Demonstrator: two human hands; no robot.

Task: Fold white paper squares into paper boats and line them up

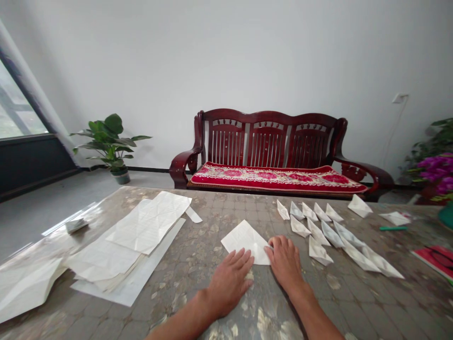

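Currently, left hand (230,283) and right hand (285,262) lie flat and open, gripping nothing; folded white paper (244,242) sits at lower centre, long axis running left to right, right hand touching its right corner, left fingertips nearby

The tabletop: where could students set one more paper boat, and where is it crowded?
Bare patches: between the paper stack and the folded sheet, and below the paper boats, right of the right hand. Crowded: the boat rows.

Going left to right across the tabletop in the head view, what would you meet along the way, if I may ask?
Large folded paper → stacked paper sheets → left hand → right hand → folded paper boats → green pen → red book
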